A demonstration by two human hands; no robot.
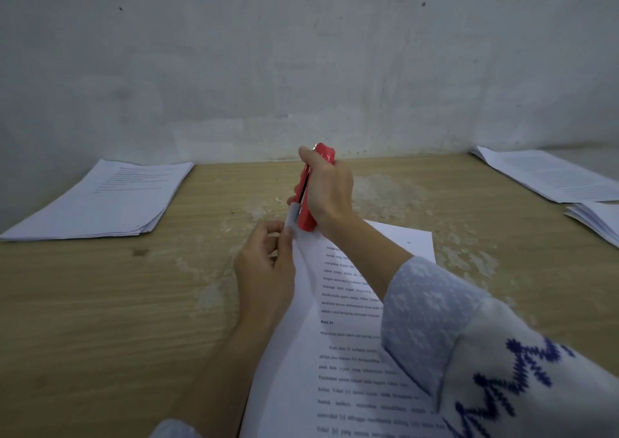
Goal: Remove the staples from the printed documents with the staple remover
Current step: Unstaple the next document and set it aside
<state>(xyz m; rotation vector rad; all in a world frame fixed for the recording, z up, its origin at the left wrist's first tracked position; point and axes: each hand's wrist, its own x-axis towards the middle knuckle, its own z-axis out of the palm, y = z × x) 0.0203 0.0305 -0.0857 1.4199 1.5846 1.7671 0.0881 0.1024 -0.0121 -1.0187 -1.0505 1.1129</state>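
Right hand (326,186) clamped round red staple remover (310,186), left hand (268,263) pinching printed document's (335,354) lifted corner above worktop (100,303).

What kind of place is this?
Probably a plain desk for paperwork, set against a bare wall: a wooden table, stacks of printed papers, and a red staple remover.
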